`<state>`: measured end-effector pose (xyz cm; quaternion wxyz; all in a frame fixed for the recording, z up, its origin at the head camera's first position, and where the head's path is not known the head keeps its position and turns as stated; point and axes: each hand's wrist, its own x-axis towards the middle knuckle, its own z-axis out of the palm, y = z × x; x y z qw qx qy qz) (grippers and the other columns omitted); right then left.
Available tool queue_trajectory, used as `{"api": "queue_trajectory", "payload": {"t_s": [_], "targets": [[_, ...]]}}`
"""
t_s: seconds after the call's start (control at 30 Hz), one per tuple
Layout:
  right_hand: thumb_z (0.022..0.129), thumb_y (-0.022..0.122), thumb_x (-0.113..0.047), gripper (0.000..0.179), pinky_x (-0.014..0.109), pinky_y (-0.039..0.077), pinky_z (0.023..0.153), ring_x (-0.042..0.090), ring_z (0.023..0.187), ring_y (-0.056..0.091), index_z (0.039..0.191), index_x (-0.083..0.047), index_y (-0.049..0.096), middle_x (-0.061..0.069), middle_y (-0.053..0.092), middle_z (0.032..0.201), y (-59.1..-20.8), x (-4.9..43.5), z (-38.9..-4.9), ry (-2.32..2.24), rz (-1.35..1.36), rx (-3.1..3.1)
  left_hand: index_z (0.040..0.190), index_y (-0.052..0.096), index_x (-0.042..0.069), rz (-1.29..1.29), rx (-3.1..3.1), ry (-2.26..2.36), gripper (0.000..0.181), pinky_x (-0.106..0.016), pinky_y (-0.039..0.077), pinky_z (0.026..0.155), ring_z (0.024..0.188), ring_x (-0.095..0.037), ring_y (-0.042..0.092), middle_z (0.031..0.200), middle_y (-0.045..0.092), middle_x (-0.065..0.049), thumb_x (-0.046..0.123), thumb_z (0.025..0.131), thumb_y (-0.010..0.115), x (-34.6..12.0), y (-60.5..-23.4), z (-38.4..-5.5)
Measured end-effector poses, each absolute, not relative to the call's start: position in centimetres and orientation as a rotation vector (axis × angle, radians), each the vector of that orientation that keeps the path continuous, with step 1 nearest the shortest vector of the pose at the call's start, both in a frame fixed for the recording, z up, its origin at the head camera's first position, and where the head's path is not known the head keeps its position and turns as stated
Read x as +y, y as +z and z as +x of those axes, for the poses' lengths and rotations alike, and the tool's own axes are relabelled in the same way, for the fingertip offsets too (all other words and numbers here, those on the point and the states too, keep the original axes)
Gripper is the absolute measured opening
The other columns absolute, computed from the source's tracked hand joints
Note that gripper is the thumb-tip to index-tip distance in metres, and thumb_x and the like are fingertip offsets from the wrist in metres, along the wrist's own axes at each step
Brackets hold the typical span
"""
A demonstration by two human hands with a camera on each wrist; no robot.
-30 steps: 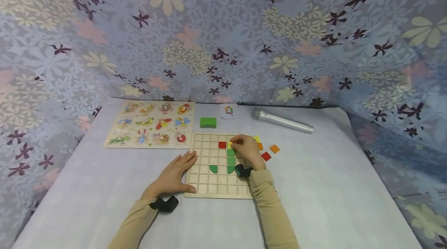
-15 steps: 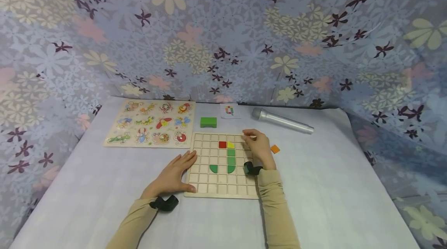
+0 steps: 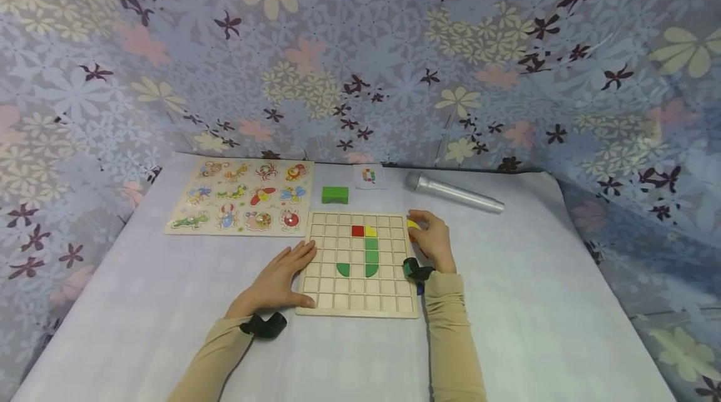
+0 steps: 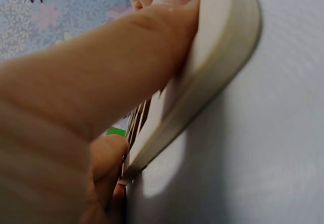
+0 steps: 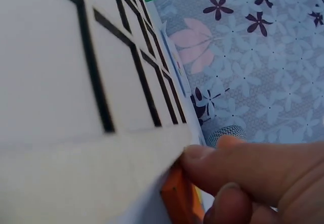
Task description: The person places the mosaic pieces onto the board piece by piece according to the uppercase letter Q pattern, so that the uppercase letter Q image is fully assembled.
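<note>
My left hand [image 3: 276,280] rests along the left edge of a wooden grid board [image 3: 327,286]; in the left wrist view its thumb [image 4: 152,37] presses on the rim. The board's cells hold a red square tile [image 3: 357,231], a yellow tile [image 3: 370,231] and several green tiles [image 3: 372,257], two of them quarter-round. Just past the board's right edge, my right hand [image 3: 432,242] pinches an orange tile [image 5: 174,196] with its fingertips, as the right wrist view shows. Another yellow tile [image 3: 413,225] peeks out beneath that hand. The hand hides the other loose tiles.
A picture puzzle of insects [image 3: 242,220] lies at the back left. Behind the grid board are a green block [image 3: 335,195] and a small pattern card [image 3: 370,176]. A silver microphone [image 3: 456,193] lies back right. Something blue [image 3: 420,288] shows by the right wrist.
My right hand has left the yellow tile in its cell and moved right, off the board, to the loose tiles. My left hand has stayed on the board's edge.
</note>
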<state>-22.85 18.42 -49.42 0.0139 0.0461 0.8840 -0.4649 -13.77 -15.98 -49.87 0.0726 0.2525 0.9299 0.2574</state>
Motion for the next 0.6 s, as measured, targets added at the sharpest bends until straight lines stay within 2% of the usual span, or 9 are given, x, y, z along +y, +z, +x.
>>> {"api": "queue_trajectory", "payload": {"t_s": [0.1,0.27,0.37,0.6], "targets": [[0.087,0.063,-0.005,0.042,0.020,0.040,0.042,0.008,0.049,0.047,0.129,-0.009,0.060,0.016,0.064,0.125,-49.22,18.39,-22.77,-1.433,0.129,2.784,0.149,0.032,0.000,0.757,2.796,0.780,0.110,-0.052,0.017,0.122,0.149,-0.033,0.021,0.160,0.026,-0.013,0.050,0.066,0.083,-15.96,-49.90,-13.72],[0.085,0.061,-0.001,0.044,0.022,0.038,0.038,0.008,0.041,0.042,0.128,-0.006,0.060,0.018,0.064,0.118,-48.89,18.19,-22.59,-1.407,0.129,2.785,0.149,0.032,0.001,0.744,2.789,0.790,0.110,-0.052,0.016,0.122,0.149,-0.033,0.021,0.160,0.026,-0.013,0.051,0.066,0.083,-16.02,-49.88,-13.65],[0.087,0.058,-0.004,0.040,0.021,0.039,0.041,0.008,0.046,0.042,0.127,-0.007,0.062,0.019,0.063,0.118,-48.74,18.20,-22.56,-1.322,0.099,2.792,0.149,0.032,0.001,0.743,2.793,0.784,0.110,-0.051,0.016,0.122,0.149,-0.033,0.021,0.160,0.026,-0.013,0.051,0.066,0.083,-16.02,-49.97,-13.69],[0.093,0.056,-0.016,0.024,0.025,0.043,0.041,0.017,0.063,0.057,0.113,-0.009,0.068,0.019,0.065,0.117,-48.47,18.35,-22.41,-1.253,0.101,2.775,0.149,0.032,0.000,0.756,2.793,0.786,0.109,-0.051,0.015,0.122,0.149,-0.032,0.020,0.160,0.025,-0.012,0.049,0.066,0.083,-15.89,-50.02,-13.73]]}}
